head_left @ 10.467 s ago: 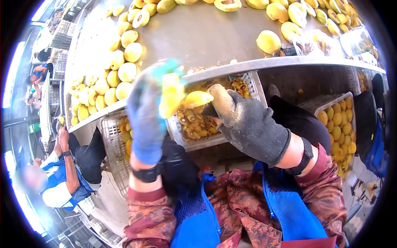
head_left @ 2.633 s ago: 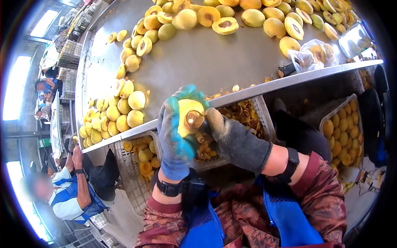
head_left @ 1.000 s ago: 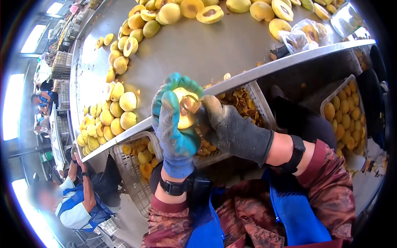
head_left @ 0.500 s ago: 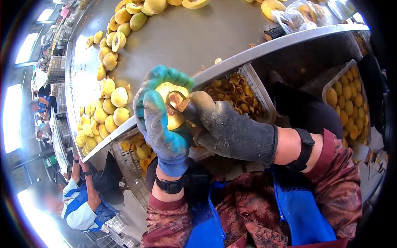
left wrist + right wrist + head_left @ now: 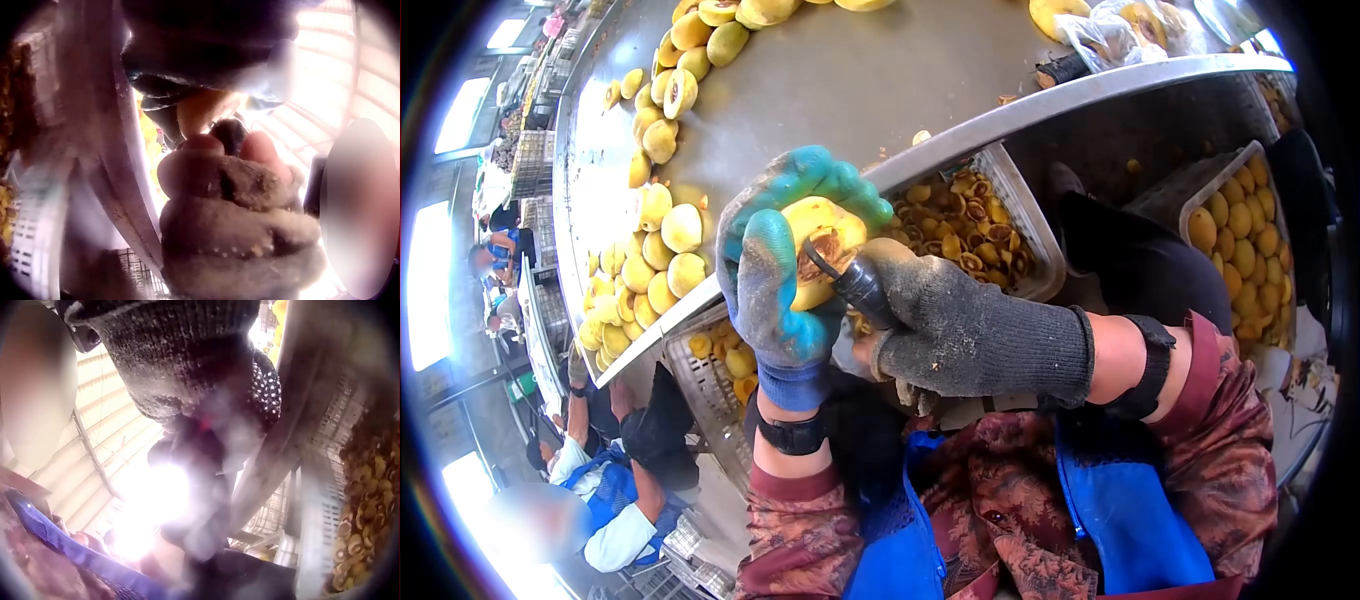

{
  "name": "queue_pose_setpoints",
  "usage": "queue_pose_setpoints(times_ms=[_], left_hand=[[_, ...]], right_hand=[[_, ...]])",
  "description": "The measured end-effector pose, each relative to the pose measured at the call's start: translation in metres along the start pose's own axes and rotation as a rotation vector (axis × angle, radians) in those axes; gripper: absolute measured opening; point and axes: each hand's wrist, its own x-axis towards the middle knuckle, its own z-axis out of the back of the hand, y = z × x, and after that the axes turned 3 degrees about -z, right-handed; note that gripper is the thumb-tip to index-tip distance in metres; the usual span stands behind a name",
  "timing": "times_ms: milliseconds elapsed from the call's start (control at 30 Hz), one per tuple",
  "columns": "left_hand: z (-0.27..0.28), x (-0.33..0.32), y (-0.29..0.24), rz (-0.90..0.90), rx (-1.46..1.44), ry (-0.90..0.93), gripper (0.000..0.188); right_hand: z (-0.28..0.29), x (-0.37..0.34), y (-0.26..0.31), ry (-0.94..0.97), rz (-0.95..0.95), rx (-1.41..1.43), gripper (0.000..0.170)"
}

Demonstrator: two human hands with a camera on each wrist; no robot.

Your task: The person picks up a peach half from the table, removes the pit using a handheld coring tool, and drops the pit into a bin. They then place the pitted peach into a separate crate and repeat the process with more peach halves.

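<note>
Fingers [image 5: 845, 186] of the left hand [image 5: 772, 290], in a grey-blue glove [image 5: 790, 385] coated teal, are curled round a cut yellow fruit [image 5: 825, 217], its brown hollow [image 5: 833, 247] turned toward the right hand [image 5: 980, 325]. By the right hand, in a dark grey knitted glove [image 5: 1040, 345], a black-handled tool [image 5: 863, 292] with a thin curved blade [image 5: 820, 262] is gripped; the blade is held at the hollow, how deep cannot be told. Beyond the left fingers: grey metal table [image 5: 830, 90], yellow fruits [image 5: 670, 250] heaped to their left. Just beyond the right fingers, a white plastic crate [image 5: 1032, 215] is filled with brown and yellow fruit scraps [image 5: 978, 225]. Below the left fingers, a second white crate [image 5: 700, 388] is loaded with yellow fruit pieces [image 5: 738, 362]. Well right of both: round yellow fruit [image 5: 1238, 240], crated.
</note>
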Motion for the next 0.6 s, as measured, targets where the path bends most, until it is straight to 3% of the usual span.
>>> queue_pose_setpoints(times_ms=[33,133,233,333,433,600], left_hand=[[0.001,0.001,-0.001,0.022,0.019,0.013,0.044],[0.0,0.001,-0.005,0.057,0.07,0.03,0.044],[-0.005,0.001,-0.003,0.013,0.114,0.028,0.044],[-0.008,0.002,0.001,-0.07,0.152,0.047,0.043],[-0.012,-0.001,0.004,-0.115,0.164,0.017,0.039],[-0.008,-0.005,0.005,-0.084,0.165,-0.006,0.031]], right_hand=[[0.0,-0.002,0.005,0.014,-0.078,0.043,0.031],[0.005,-0.003,0.003,0.11,-0.07,0.192,0.031],[0.003,-0.008,0.006,0.066,-0.146,0.17,0.031],[0.003,-0.006,-0.002,-0.074,0.087,-0.211,0.029],[0.005,-0.007,0.002,0.011,-0.029,0.004,0.029],[0.004,-0.005,-0.011,-0.11,0.165,-0.319,0.032]])
